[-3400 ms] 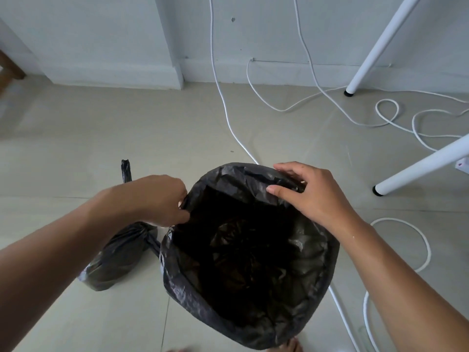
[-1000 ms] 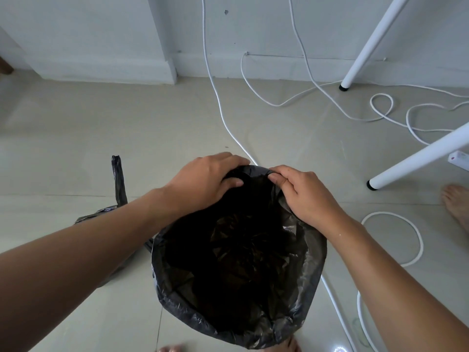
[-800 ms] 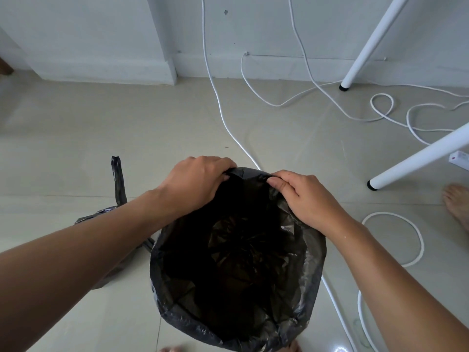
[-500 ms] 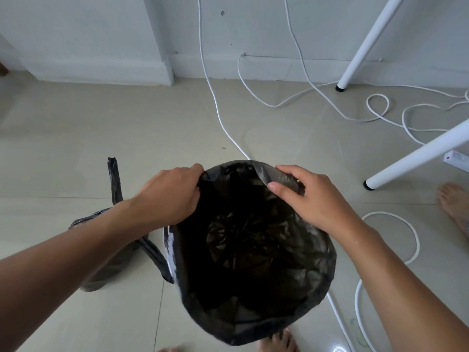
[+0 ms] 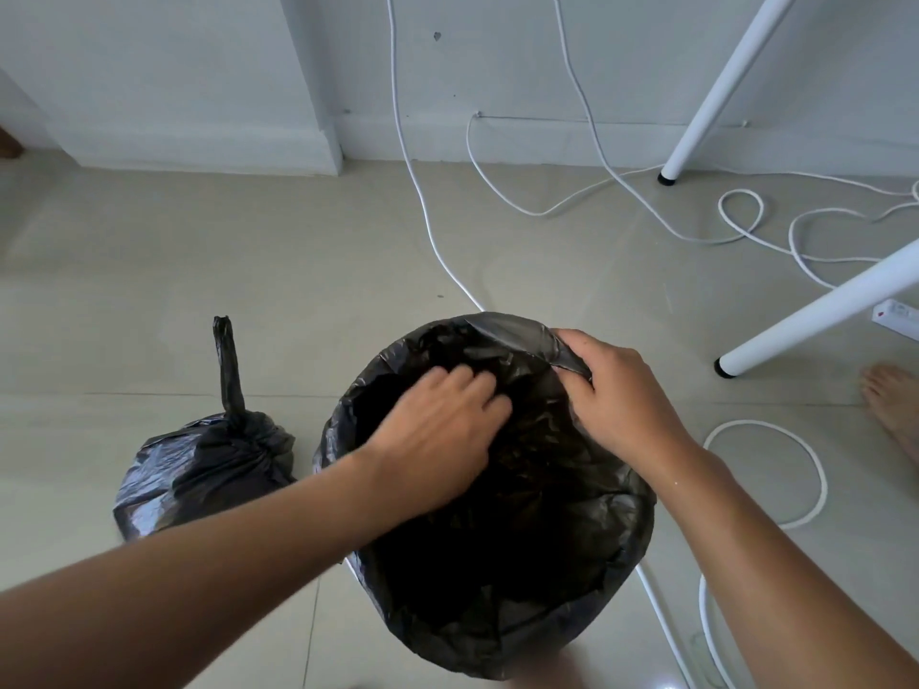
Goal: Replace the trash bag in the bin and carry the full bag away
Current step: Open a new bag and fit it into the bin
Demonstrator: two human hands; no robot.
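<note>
A fresh black trash bag (image 5: 587, 574) lines the bin on the tiled floor below me, its edge folded over the rim, so the bin itself is hidden. My left hand (image 5: 437, 435) reaches into the bag's mouth, fingers spread and blurred, holding nothing I can make out. My right hand (image 5: 616, 405) pinches the bag's far right rim, where a grey flap stands up. The full black bag (image 5: 209, 469), knotted with its tail upright, sits on the floor left of the bin.
White cables (image 5: 427, 211) trail down the wall and loop over the floor to the right. Two white table legs (image 5: 716, 87) slant in at the right, with a power strip (image 5: 897, 318) beyond them. A bare foot (image 5: 895, 410) stands at the right edge.
My left hand let go of the bag's left rim and moved inside the opening. My right hand stays on the far rim. The view shifted, showing more of the full bag.
</note>
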